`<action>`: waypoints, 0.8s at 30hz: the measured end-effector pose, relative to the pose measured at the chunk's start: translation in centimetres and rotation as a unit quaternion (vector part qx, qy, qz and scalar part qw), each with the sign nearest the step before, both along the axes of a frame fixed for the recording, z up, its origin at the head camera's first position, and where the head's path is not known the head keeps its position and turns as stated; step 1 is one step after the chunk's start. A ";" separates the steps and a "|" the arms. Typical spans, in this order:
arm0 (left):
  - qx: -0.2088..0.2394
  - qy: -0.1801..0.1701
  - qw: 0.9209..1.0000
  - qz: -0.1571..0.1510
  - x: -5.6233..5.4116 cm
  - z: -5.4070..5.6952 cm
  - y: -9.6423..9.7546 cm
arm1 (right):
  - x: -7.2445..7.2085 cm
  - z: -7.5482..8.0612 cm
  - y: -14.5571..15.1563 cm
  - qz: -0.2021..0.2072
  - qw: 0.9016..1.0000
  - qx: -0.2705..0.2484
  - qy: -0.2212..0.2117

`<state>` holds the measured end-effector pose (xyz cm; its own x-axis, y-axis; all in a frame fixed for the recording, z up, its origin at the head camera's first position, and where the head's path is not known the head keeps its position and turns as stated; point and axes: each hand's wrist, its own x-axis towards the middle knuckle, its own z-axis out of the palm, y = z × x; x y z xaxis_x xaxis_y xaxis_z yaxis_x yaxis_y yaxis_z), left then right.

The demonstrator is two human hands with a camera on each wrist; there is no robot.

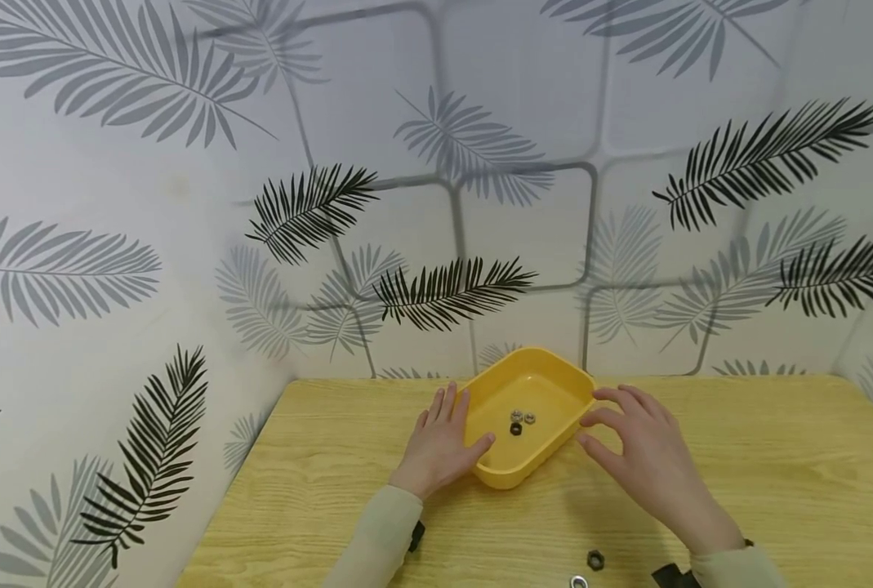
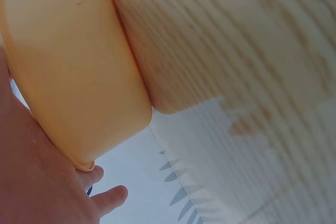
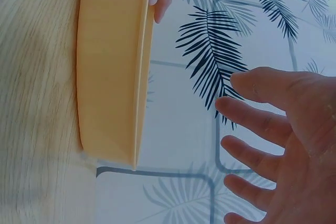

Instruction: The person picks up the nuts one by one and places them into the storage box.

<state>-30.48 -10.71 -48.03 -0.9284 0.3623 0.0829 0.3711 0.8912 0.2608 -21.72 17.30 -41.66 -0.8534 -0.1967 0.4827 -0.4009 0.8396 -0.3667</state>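
Note:
A yellow plastic tray [image 1: 542, 453] stands on the table, with several metal nuts [image 1: 516, 428] grouped on its floor. My left hand [image 1: 439, 449] rests across the tray's left rim, fingers spread away from me and the thumb over the inside. In the left wrist view that hand [image 2: 42, 166] lies along the rim, above the tray's outer wall [image 2: 79, 61]. My right hand [image 1: 645, 457] hovers beside the tray's right side with fingers loosely bent. The right wrist view shows this hand [image 3: 299, 140] apart from the tray [image 3: 110, 66], with nothing in it.
On the wooden table [image 1: 296, 490], a dark nut [image 1: 595, 560] and a silver nut [image 1: 578, 581] lie near the front edge. A wall with a leaf pattern [image 1: 454, 294] rises right behind the table.

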 end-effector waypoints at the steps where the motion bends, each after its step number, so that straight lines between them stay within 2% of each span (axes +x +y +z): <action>1: 0.001 0.000 1.000 0.000 0.0 0.0 0.0 | 0.2 0.0 0.1 0.000 1.000 -0.001 0.000; 9: 0.002 -0.004 1.000 -0.001 0.2 0.2 -0.1 | 1.2 -0.3 0.4 -0.003 1.000 0.000 0.030; 17: 0.004 0.003 1.000 -0.001 0.0 0.2 0.0 | 2.5 -0.4 0.8 0.003 0.999 0.002 0.051; 20: 0.002 0.000 1.000 0.000 0.0 0.2 0.0 | 3.1 -0.5 0.9 0.004 0.999 0.005 0.048; 24: 0.002 -0.001 1.000 -0.001 0.0 0.2 -0.1 | 3.7 -0.6 1.1 0.001 1.000 0.007 0.017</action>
<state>-30.47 -10.78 -47.84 -0.9276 0.3644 0.0826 0.3729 0.8893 0.2646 -17.99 18.37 -42.23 -0.8360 -0.2045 0.5092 -0.4140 0.8441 -0.3407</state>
